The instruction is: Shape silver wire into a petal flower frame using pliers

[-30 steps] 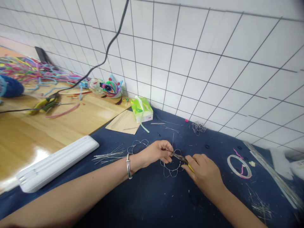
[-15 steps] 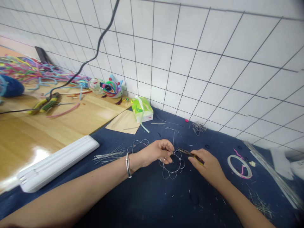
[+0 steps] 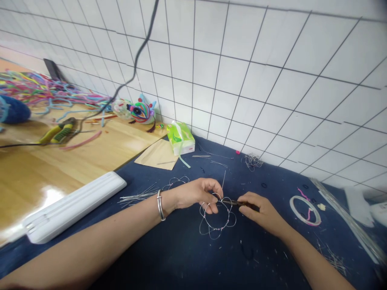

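My left hand [image 3: 205,193] pinches the upper edge of a wire flower [image 3: 217,228], a ring of thin silver loops with small pink beads. A straight wire end [image 3: 224,179] sticks up from that edge beside my fingers. My right hand [image 3: 258,209] is wrapped around dark-jawed pliers [image 3: 231,202], their tips at the top of the wire flower near my left fingertips. Whether the jaws are clamped on the wire is too small to tell. Behind my left wrist lies a second wire flower [image 3: 178,182], partly hidden by the arm.
Cut wires [image 3: 139,195] lie left of my hands, beside a long white lamp [image 3: 75,205]. Farther back stand a tissue pack [image 3: 181,139] and a wire tangle [image 3: 253,161]. A tape-like ring [image 3: 305,211] and long wire bundle [image 3: 347,219] lie right. Yellow-green pliers [image 3: 59,131] rest on the wooden table.
My right hand has brought the pliers left and slightly down, so their tips now meet the wire flower. The flower has tipped and shifted a little lower in my left hand.
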The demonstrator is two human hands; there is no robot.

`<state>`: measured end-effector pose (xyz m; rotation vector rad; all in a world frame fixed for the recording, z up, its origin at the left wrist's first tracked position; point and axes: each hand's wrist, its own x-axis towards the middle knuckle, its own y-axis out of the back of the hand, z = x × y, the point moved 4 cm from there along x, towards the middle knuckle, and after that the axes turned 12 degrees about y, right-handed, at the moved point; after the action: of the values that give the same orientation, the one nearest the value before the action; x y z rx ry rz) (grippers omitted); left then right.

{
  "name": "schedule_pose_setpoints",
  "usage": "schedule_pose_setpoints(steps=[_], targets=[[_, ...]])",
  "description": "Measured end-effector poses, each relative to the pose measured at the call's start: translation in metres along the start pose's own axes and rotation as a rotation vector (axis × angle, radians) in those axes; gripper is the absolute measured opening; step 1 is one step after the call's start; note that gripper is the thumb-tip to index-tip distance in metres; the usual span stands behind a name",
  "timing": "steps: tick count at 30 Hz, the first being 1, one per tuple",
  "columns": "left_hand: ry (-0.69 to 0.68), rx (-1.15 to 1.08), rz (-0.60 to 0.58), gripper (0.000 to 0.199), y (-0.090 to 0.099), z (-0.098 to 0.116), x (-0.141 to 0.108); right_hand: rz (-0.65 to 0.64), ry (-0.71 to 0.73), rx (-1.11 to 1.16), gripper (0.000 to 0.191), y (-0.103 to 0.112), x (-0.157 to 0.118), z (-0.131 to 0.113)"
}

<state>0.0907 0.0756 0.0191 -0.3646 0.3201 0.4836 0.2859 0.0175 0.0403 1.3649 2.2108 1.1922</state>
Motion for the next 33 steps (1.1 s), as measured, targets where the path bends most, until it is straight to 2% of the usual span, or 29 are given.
schedule_pose_setpoints(steps=[7,21,28,33], targets=[[0.022,-0.004,-0.062,0.023,-0.004,0.001,-0.002,-0.016,-0.019,0.031,0.019,-0.001,0.001,-0.002],[0.071,0.033,-0.125,0.021,-0.004,-0.005,0.000,-0.078,0.039,0.044,0.017,-0.005,0.001,-0.004],[0.053,0.014,-0.094,0.022,-0.003,-0.006,0.001,-0.057,0.024,-0.015,0.018,-0.004,0.001,-0.001],[0.045,0.022,-0.037,0.023,0.003,-0.007,0.004,0.058,-0.082,-0.083,0.022,0.002,0.000,0.007]])
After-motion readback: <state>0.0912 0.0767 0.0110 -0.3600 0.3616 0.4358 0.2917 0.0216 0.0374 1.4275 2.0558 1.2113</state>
